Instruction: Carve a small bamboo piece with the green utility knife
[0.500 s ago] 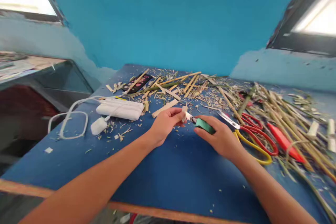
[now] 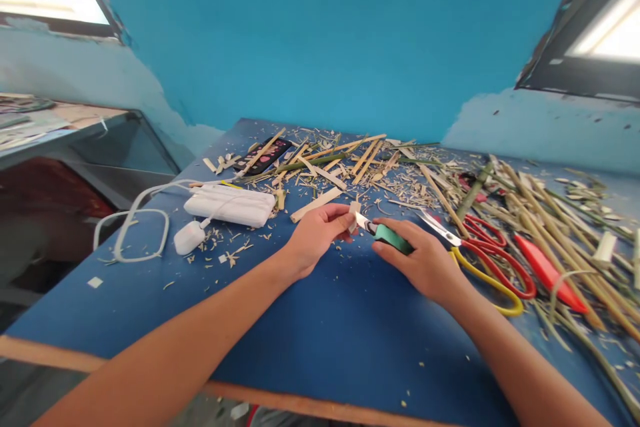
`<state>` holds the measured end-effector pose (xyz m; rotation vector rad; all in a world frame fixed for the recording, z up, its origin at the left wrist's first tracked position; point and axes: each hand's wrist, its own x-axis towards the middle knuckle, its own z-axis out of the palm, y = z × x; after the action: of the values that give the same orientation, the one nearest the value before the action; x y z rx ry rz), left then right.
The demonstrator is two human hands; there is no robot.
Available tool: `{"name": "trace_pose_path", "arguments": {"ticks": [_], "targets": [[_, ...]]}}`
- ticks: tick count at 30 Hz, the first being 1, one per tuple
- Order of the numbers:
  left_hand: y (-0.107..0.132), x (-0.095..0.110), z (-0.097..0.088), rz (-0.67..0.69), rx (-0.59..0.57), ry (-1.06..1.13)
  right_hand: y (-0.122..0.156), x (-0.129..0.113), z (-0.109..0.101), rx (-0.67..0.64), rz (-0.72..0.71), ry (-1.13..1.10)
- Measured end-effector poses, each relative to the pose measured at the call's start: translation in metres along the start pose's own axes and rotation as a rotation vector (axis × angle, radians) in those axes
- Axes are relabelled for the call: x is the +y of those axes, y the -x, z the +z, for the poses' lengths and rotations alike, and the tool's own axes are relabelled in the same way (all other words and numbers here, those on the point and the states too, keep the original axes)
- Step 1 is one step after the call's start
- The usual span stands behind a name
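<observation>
Between the thumb and fingers of my left hand (image 2: 320, 237) is a short, pale wooden strip (image 2: 355, 211), held upright above the blue table (image 2: 320, 333). My right hand (image 2: 425, 257) is wrapped around the green handle of a utility knife (image 2: 393, 238). The knife's blade points left and meets the strip close to my left fingertips; how deep it sits in the wood I cannot tell. Just behind my left hand lies a flat pale strip (image 2: 316, 205). Red-handled scissors (image 2: 493, 247) and a yellow handle loop (image 2: 493, 283) lie right of my right hand.
A white power bank (image 2: 230, 205) with a white plug (image 2: 190, 238) and looped cable lies at left. Behind it is a dark patterned phone (image 2: 263, 155). Wood shavings (image 2: 400, 180) cover the back. Long sticks (image 2: 565, 233) and a red pointed object (image 2: 550, 273) crowd the right.
The camera view has shifted slightly. Both hands keep the same grips, with the knife blade still against the strip; little else differs.
</observation>
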<state>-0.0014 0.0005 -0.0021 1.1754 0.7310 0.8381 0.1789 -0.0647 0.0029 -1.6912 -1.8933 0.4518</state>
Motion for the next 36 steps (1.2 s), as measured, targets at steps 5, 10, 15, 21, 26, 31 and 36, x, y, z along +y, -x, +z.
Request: {"name": "trace_pose_path", "arguments": {"ticks": [5, 10, 15, 21, 26, 31, 36], "targets": [[0.0, 0.0015, -0.0012, -0.004, -0.023, -0.031, 0.0006, 0.0007, -0.0012, -0.01, 0.014, 0.007], [-0.0003, 0.0029, -0.0057, 0.006, -0.069, -0.14, 0.0016, 0.0016, -0.0012, -0.016, 0.024, 0.038], [0.0006, 0.0041, -0.0075, 0.01, -0.085, -0.234, 0.0032, 0.0022, 0.0005, 0.007, 0.011, 0.071], [0.0012, 0.0048, -0.0064, 0.015, -0.089, -0.311, 0.0053, 0.001, 0.0013, 0.023, 0.0, 0.105], [0.0012, 0.0013, -0.007, 0.036, -0.099, -0.328, 0.006, -0.0009, 0.0016, 0.029, 0.001, 0.109], [-0.0008, -0.0018, -0.0074, 0.05, -0.086, -0.331, 0.0031, -0.0025, 0.0043, 0.036, 0.006, 0.104], [-0.0014, 0.003, -0.0045, 0.113, -0.141, -0.295, 0.0005, -0.0055, 0.0044, 0.039, 0.01, 0.075]]}}
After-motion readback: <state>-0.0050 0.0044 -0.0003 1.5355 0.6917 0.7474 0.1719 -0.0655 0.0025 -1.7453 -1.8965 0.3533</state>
